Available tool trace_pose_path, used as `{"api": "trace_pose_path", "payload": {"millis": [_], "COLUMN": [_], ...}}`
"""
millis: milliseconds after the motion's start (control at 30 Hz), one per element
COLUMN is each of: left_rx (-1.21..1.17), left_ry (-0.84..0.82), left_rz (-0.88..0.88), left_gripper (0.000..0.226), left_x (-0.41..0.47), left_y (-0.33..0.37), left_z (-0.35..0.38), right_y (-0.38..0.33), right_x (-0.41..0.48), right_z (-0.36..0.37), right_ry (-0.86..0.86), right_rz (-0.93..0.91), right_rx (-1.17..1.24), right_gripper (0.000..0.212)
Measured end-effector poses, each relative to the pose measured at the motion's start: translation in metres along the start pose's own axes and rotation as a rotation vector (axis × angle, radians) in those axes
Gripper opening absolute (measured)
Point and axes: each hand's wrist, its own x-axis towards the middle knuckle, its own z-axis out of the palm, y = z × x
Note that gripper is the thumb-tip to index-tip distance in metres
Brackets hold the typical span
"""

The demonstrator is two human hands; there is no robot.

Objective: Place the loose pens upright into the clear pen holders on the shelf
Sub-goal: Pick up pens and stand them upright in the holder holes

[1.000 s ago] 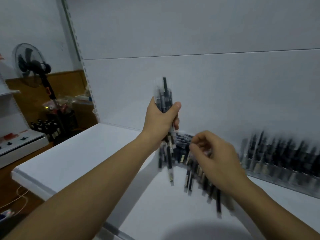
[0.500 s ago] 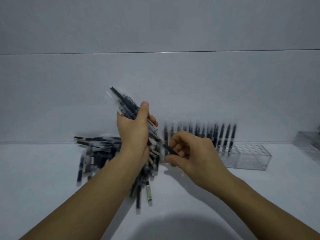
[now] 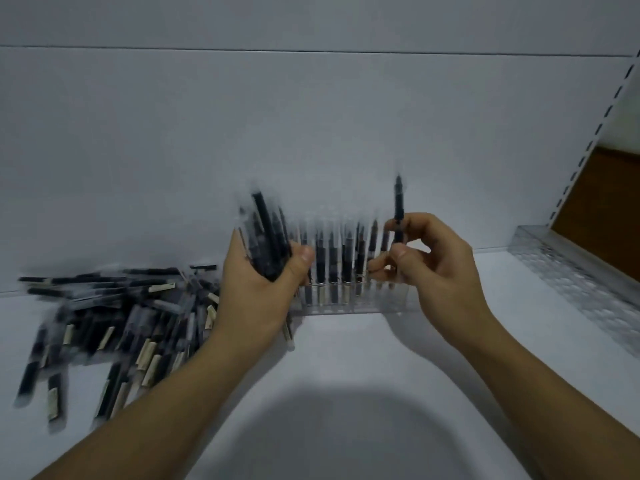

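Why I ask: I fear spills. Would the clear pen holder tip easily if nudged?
Probably not: the clear pen holder sits long and low. It might slide, though, looking like light plastic on the smooth white shelf.

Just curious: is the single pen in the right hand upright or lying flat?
Upright. The pen stands vertical, pinched by the right hand, outside the clear holder.

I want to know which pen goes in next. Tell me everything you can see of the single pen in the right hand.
The single pen is slim and dark, black as it looks, narrowing at its top end. It stands nearly upright, pinched at its lower part by the right hand, which hides the rest. It is held above the right end of the clear pen holder, not yet in a slot. Blur hides finer detail.
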Motion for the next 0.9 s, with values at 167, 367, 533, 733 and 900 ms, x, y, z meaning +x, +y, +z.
{"api": "trace_pose_path", "payload": {"millis": [167, 367, 533, 733, 900], "left_rx": [0.005, -0.073, -0.066, -0.180, -0.244], "left_ry": [-0.105, -0.213, -0.266, -0.305, -0.250], "left_rz": [-0.039, -0.234, -0.291, -0.366, -0.434], "left_gripper": [0.032, 0.023, 0.024, 0.030, 0.028], "left_x": [-0.012, -0.023, -0.021, -0.023, -0.020], "left_y": [-0.008, -0.019, -0.029, -0.034, -0.037], "left_z": [0.008, 0.009, 0.008, 0.004, 0.002], "right_y": [0.005, 0.005, 0.001, -0.007, -0.014], "right_x": [0.007, 0.003, 0.001, 0.016, 0.054], "right_z": [-0.009, -0.008, -0.008, -0.013, -0.014], "right_ry": [0.124, 0.130, 0.102, 0.145, 0.149], "right_rz": [0.001, 0.021, -0.012, -0.049, -0.145], "right_rx": [-0.061, -0.081, -0.110, -0.121, -0.172], "right_gripper": [0.032, 0.079, 0.099, 0.084, 0.050]}}
